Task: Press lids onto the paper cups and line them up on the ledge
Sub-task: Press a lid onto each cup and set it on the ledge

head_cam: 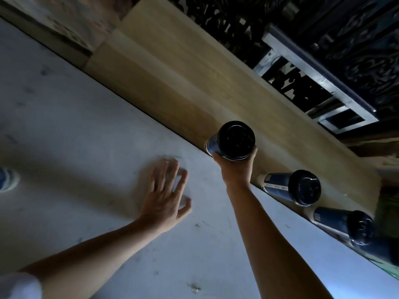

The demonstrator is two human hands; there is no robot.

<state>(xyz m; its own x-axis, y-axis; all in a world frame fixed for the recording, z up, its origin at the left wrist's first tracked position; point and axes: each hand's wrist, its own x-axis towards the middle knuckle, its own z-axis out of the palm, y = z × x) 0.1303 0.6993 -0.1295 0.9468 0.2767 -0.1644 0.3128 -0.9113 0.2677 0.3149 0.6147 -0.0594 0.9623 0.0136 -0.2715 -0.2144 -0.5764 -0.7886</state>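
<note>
Holding: right hand grips the lidded paper cup just under its black lid, fingers wrapped round the wall, at the ledge.
Left hand: flat on the pale surface, fingers spread, holding nothing.
Row: two capped cups stand on the ledge, to the right.
Handling: likely light with a thin, crushable wall; best gripped gently near the stiffer rim, not by the lid, which could pop off.

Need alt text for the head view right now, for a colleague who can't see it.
The right hand holds a lidded cup at the wooden ledge, beside two lidded cups already lined up there. The left hand lies flat and open on the white table.
</note>
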